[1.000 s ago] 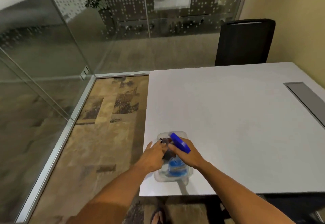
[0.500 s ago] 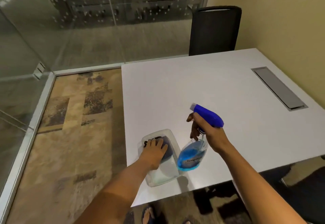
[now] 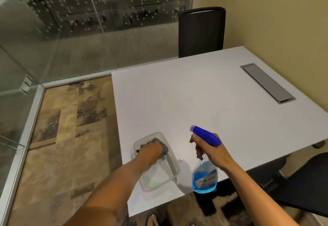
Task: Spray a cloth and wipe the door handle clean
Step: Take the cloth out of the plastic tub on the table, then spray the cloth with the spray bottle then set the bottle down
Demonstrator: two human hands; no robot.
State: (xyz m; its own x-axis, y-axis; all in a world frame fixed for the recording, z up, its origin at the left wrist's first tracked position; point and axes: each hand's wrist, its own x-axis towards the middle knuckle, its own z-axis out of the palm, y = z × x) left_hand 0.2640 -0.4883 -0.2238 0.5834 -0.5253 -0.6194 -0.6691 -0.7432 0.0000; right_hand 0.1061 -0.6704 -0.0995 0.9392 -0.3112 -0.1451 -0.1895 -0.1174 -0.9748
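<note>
A clear plastic tub (image 3: 170, 178) sits near the front left corner of the white table (image 3: 195, 98). Inside it lies a dark blue-grey cloth (image 3: 164, 146), and my left hand (image 3: 150, 152) is closed over it. My right hand (image 3: 211, 150) holds a spray bottle (image 3: 205, 178) lifted off the table to the right of the tub. The bottle has a blue trigger head (image 3: 206, 136) and blue liquid in its clear body. Its nozzle points up and to the left. No door handle shows in this view.
A black chair (image 3: 201, 32) stands at the table's far side, and another dark chair (image 3: 305, 186) sits at the front right. A grey cable hatch (image 3: 267, 83) is set into the tabletop. Glass walls (image 3: 53, 36) enclose patterned carpet (image 3: 67, 137) to the left.
My right hand has lifted the spray bottle out of the tub and moved it right. My left hand has settled onto the cloth and closed over it.
</note>
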